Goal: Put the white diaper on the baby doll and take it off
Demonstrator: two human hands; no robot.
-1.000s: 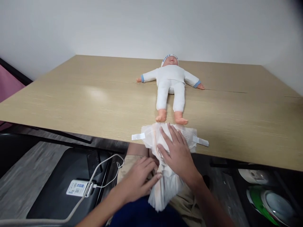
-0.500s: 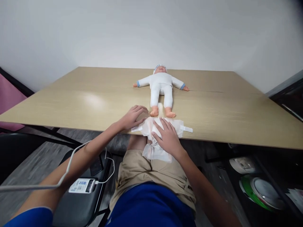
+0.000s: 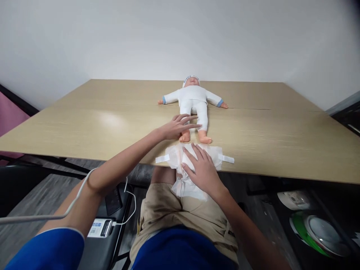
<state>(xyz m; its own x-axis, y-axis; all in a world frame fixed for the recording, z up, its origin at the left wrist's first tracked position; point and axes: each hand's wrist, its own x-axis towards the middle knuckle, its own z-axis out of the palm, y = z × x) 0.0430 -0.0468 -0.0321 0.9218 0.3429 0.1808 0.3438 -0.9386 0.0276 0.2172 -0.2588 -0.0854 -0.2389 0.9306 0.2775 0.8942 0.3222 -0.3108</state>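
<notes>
On the table lies a baby doll (image 3: 194,93) on its back, in a white outfit with blue cuffs and a white cap, arms spread and feet toward me. My left hand (image 3: 180,127), fingers apart, is over the doll's lower legs; whether it touches them I cannot tell. An opened white diaper (image 3: 215,155) lies in front of the doll's feet, its two tabs out to the sides and its near end hanging off the table edge. Spread flat, my right hand (image 3: 201,165) rests on top of the diaper and hides part of it.
The wooden table (image 3: 84,123) reaches back to a white wall. A black chair (image 3: 104,247) at lower left bears a white power bank (image 3: 99,228), a dark phone (image 3: 113,201) and a cable. A shelf at lower right holds a green and silver round object (image 3: 317,232).
My left hand has moved from beside the diaper's left tab up and right to over the doll's legs. My right hand stays on the diaper. The view has shifted slightly.
</notes>
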